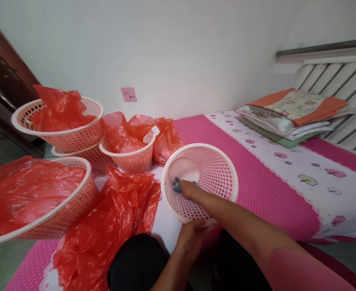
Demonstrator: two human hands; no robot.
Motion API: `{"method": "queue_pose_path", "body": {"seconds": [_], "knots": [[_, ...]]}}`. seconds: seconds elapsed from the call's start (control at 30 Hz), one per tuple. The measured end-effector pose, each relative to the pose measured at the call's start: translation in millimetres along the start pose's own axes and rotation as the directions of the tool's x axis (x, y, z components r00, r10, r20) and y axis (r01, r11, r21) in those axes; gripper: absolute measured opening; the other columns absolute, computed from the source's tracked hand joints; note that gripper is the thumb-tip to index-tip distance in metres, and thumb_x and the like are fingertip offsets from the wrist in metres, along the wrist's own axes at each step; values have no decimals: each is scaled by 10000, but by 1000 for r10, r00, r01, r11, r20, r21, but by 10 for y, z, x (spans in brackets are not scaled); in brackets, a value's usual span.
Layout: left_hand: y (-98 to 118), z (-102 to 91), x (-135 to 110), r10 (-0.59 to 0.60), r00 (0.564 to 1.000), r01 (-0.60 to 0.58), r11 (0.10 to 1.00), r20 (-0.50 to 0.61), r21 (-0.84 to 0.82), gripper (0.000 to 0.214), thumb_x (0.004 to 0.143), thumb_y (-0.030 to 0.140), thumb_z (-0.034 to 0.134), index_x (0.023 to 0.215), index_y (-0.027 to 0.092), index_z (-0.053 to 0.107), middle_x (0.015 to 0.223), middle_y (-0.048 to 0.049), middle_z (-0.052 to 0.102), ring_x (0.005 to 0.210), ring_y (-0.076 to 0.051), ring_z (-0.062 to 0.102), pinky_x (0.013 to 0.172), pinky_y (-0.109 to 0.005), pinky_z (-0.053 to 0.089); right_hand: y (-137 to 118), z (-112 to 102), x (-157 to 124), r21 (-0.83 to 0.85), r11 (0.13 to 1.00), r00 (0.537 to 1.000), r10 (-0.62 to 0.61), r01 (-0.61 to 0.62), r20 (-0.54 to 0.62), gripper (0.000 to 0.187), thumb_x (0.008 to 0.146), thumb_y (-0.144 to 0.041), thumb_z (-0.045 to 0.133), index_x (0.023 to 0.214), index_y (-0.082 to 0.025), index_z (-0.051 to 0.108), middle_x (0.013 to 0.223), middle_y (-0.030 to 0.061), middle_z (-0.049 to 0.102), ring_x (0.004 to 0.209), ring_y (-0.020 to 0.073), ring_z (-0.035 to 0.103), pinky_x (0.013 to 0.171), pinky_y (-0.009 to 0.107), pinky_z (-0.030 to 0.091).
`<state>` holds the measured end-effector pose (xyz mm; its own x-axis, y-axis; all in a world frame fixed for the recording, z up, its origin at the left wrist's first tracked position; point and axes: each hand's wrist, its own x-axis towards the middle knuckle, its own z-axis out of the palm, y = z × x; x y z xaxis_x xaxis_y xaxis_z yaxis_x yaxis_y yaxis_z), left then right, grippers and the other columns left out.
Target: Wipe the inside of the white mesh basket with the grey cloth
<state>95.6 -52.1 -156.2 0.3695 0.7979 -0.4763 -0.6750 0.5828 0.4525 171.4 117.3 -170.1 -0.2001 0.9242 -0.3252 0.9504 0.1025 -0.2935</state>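
A pale pink perforated plastic basket (pixel 217 171) lies tilted, its mouth facing me, on the bed before my knees. Its lower rim is gripped by my left hand (pixel 191 236), with the fingers partly hidden beneath it. My right hand (pixel 187 189) reaches inside and is closed on a dark patterned cloth (pixel 176 185) against the basket's inner wall. Just left of the basket, a crumpled red plastic bag (pixel 120 206) is spread over the bedding.
Left stand a large bag-lined basket (pixel 89 178), a stacked basket (pixel 75 139) and a smaller basket (pixel 135 159). Another red bag (pixel 167 141) sits behind. Folded textiles (pixel 293 113) lie on the pink bedspread (pixel 269 194) near a white headboard (pixel 347 89). A pink note (pixel 128 94) is on the wall.
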Motion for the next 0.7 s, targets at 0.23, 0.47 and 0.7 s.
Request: {"method": "queue_pose_path", "body": {"seconds": [0.23, 0.47, 0.7], "knots": [[31, 57, -4, -23, 999, 22, 1000, -43, -14, 365, 703, -60, 600, 1036, 13, 729, 997, -186, 815, 924, -291, 795, 884, -389, 635, 69, -104, 3, 132, 985, 993, -114, 112, 11, 264, 1009, -319, 683, 1184, -134, 751, 1211, 120, 783, 1094, 259, 736, 966, 415, 579], [43, 25, 28, -20, 998, 17, 999, -55, -47, 398, 719, -71, 596, 1073, 51, 733, 994, -154, 816, 934, -295, 791, 922, -417, 628, -29, -218, -304, 205, 960, 982, -184, 188, -40, 264, 847, -75, 646, 1035, -143, 817, 1089, 123, 833, 1000, 292, 750, 806, 295, 520], [59, -43, 45, 4, 1000, -4, 1000, 4, -24, 268, 756, -49, 600, 933, 69, 763, 907, -113, 820, 907, -252, 787, 997, -405, 606, -102, -310, -928, 267, 918, 956, -272, 293, -113, 454, 722, 7, 601, 1081, -192, 795, 1086, 60, 823, 1025, 260, 742, 832, 264, 482]]}}
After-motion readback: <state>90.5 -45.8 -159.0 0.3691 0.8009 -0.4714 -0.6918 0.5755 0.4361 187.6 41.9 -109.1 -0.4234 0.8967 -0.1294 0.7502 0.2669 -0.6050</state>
